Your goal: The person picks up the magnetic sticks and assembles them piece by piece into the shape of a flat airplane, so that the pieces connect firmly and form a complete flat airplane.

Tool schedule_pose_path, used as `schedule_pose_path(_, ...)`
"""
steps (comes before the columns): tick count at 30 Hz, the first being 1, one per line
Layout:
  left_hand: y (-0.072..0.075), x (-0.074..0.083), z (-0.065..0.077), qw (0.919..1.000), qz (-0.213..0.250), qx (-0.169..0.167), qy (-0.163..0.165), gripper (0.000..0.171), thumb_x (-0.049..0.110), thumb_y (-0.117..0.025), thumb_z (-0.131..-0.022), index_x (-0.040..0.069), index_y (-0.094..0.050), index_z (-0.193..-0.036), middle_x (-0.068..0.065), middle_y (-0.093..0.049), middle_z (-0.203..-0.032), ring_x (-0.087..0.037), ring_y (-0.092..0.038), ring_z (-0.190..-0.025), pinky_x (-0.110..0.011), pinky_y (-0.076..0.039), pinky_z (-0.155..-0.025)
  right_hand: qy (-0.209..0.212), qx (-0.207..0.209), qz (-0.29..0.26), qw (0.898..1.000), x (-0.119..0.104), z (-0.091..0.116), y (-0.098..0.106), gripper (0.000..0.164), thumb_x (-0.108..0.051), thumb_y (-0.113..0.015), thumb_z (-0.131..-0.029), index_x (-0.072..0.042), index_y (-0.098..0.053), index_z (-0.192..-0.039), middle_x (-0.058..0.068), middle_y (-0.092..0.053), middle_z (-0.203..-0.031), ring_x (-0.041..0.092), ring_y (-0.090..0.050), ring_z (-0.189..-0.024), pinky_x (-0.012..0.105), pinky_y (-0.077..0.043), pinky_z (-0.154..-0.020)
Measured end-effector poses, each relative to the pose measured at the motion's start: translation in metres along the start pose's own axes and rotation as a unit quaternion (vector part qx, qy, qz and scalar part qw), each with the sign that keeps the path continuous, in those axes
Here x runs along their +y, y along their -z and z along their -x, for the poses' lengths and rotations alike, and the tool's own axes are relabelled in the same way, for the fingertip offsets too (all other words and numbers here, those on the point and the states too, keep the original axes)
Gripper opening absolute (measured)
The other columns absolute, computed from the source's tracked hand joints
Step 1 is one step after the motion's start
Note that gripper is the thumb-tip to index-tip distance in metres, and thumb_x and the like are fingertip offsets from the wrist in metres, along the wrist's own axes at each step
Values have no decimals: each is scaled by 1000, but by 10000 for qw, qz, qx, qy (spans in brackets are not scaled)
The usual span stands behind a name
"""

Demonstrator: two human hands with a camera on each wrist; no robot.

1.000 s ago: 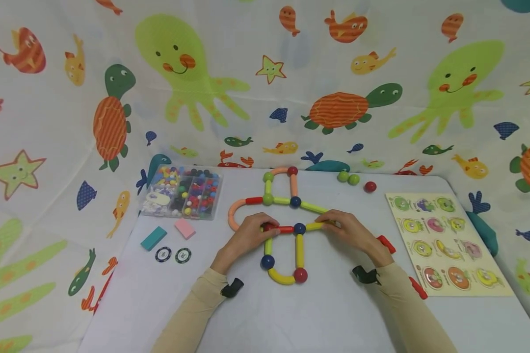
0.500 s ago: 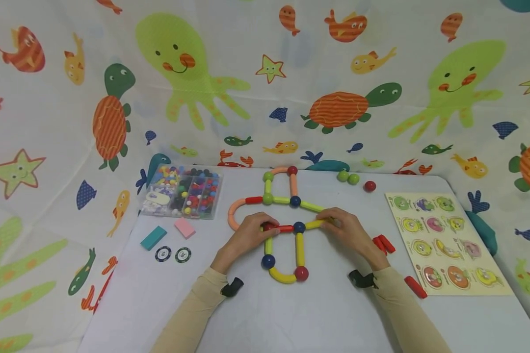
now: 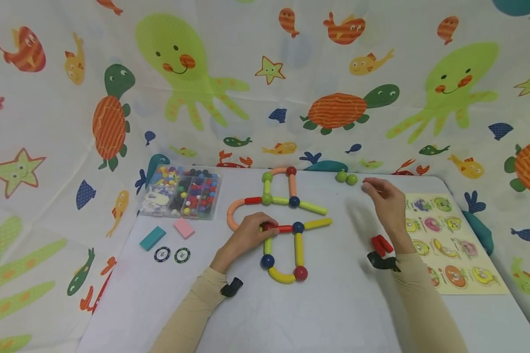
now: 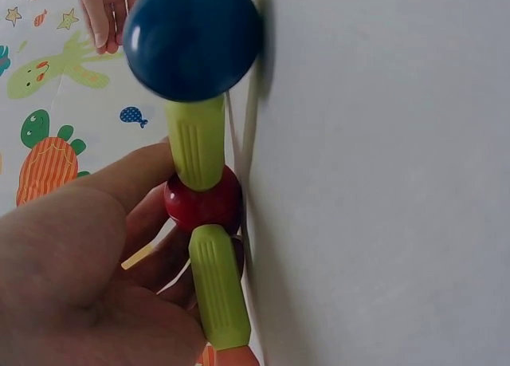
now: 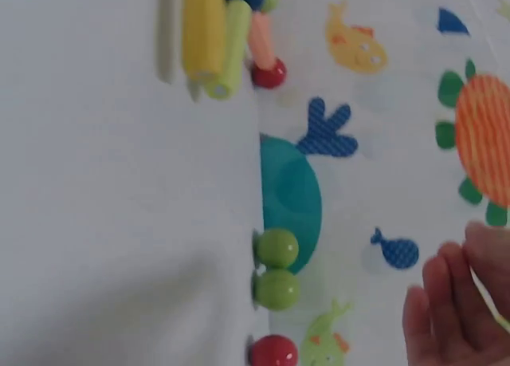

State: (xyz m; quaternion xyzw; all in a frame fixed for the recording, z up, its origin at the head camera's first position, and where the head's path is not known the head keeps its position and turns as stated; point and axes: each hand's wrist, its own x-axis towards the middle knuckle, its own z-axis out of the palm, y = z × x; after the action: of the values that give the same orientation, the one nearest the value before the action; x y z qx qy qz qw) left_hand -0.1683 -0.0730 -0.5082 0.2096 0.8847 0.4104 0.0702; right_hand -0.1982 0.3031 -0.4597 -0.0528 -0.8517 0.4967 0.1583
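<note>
My left hand (image 3: 249,233) holds the red ball (image 4: 203,205) at a joint of a flat magnetic stick-and-ball figure. Light-green sticks (image 4: 219,290) meet that ball, and a blue ball (image 4: 195,39) stands nearer the left wrist camera. Raised over the right side, my right hand (image 3: 388,203) holds nothing, its fingers (image 5: 446,302) fairly straight. In the right wrist view a loose red ball (image 5: 273,353) lies beside two green balls (image 5: 277,269), apart from the hand; the hand mostly hides it in the head view. A yellow stick (image 3: 318,223) and a light-green stick (image 3: 313,208) have free right ends.
A divided bead box (image 3: 181,191) is at the back left. Before it lie a teal block (image 3: 152,238), a pink block (image 3: 184,228) and two round chips (image 3: 182,255). Red sticks (image 3: 382,245) and a fruit puzzle board (image 3: 463,245) are at right. A patterned cloth hangs behind.
My right hand has let go of the yellow stick and moved right and back, towards the loose red ball. My left hand has stayed on the joint.
</note>
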Motion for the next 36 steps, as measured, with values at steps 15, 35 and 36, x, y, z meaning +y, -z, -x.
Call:
schedule_pose_path(15, -12, -3, 4, 9999, 127, -60, 6, 23, 23, -75, -93, 14, -74, -114, 2, -70, -107, -14, -59, -93, -27, -50, -82, -1986, 281, 773, 9766, 40, -54, -1, 54, -43, -69, -95, -9, -63, -137, 12, -68, -129, 14, -59, -107, 21, -43, -82)
schedule_pose_path(35, -2, -1, 1, 10000, 33, -18, 14, 25, 23, -76, -93, 13, -74, -115, 1, -71, -109, -13, -59, -95, -28, -52, -85, -1378, 153, 659, 9882, -8, -17, -16, 58, -53, -66, -94, -18, -61, -141, 8, -65, -134, 20, -58, -119, 22, -49, -92)
schedule_pose_path(36, -1, -2, 0, 10000, 32, -13, 27, 25, 23, -76, -93, 13, -74, -115, 1, -71, -109, -13, -59, -95, -28, -52, -85, -1317, 120, 624, 9893, -12, -11, -18, 59, -55, -65, -94, -20, -61, -141, 7, -65, -134, 19, -59, -119, 23, -49, -94)
